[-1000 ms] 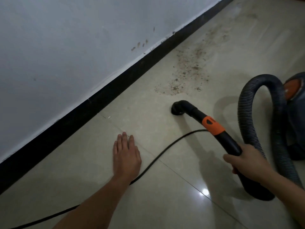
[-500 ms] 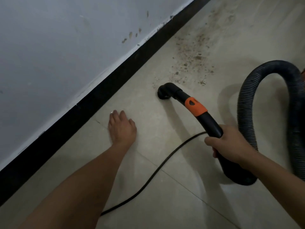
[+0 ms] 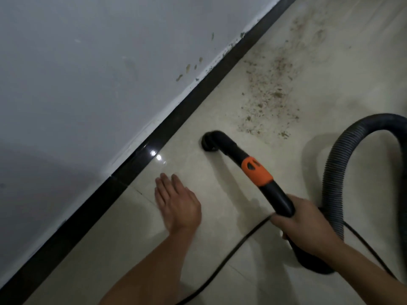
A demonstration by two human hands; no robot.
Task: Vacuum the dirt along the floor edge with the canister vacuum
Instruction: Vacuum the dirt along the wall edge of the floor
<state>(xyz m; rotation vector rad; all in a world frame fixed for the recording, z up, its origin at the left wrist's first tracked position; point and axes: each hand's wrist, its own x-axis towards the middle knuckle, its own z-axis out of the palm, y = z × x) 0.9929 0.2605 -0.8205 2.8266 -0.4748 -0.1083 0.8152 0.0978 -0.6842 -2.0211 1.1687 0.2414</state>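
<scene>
dirt [image 3: 271, 95] is lying as a brown scatter of crumbs on the pale floor tiles [image 3: 132, 249], running alongside the black skirting board [image 3: 154, 150] toward the far end of the view and gathering thickest just beyond the suction mouth [image 3: 209, 143].

the left hand [image 3: 178, 205] is lying palm down on the floor near the skirting board, its fingers [image 3: 167, 187] straight and pressed close together, holding nothing. it is probably propping up a low, leaning body so that the eyes are getting close to the work. the hand is looking slightly blurred, so firm contact is a judgement.

the right hand [image 3: 308, 225] is gripping the black hose handle [image 3: 279, 199] low down, below its orange slider [image 3: 256, 172], with the fingers curled round the tube. holding it there is, i judge, giving a long reach for steering the bent tip while leaving the slider uncovered. the suction mouth is facing down at the tile, touching it or hanging just above it; the view is not settling which. it is sitting between the skirting board and the nearest crumbs, near them but not yet over them.

the corrugated hose [image 3: 334, 172] is arching up on the right and dropping back down behind the right wrist, loose enough to be letting the handle travel forward. the power cord [image 3: 231, 249] is trailing across the tiles under the right forearm, well apart from the mouth. the canister itself is lying out of view. the patch is looking largely uncleared, so most of the job is seemingly waiting ahead.
</scene>
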